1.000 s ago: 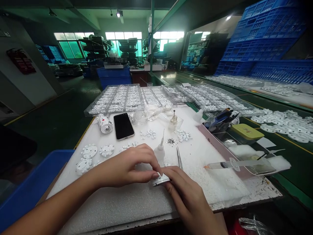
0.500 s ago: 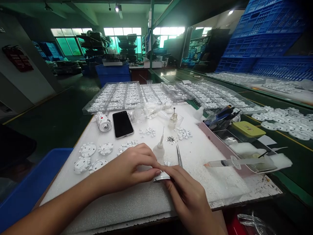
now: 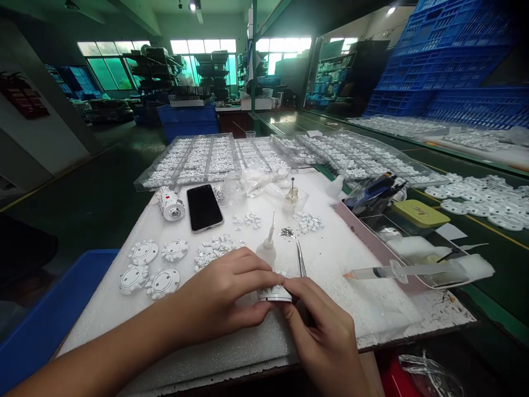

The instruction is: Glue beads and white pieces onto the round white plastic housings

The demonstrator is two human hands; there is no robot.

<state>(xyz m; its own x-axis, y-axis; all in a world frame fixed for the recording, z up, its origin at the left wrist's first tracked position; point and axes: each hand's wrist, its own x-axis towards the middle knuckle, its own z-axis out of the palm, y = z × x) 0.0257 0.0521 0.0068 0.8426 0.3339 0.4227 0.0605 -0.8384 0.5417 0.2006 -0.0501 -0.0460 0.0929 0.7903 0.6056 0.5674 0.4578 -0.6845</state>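
Between my two hands, just above the white foam sheet, is a round white plastic part with a dark line around its edge. My left hand grips its left side with thumb below and fingers on top. From the right, my right hand pinches the same part; its lower fingers are hidden. Metal tweezers lie just beyond my right hand, their rear end covered by it. A small white dropper bottle stands behind the part. Several similar round white parts lie to the left.
Small white pieces and tiny metal bits lie in piles. A phone, a white cylindrical model and a glass jar stand farther back. Clear trays line the far edge. A syringe rests against a pink-sided box.
The round part has tilted so more of its side and top shows. My left thumb has moved down beneath it, and both hands still hold it. The view has shifted slightly.
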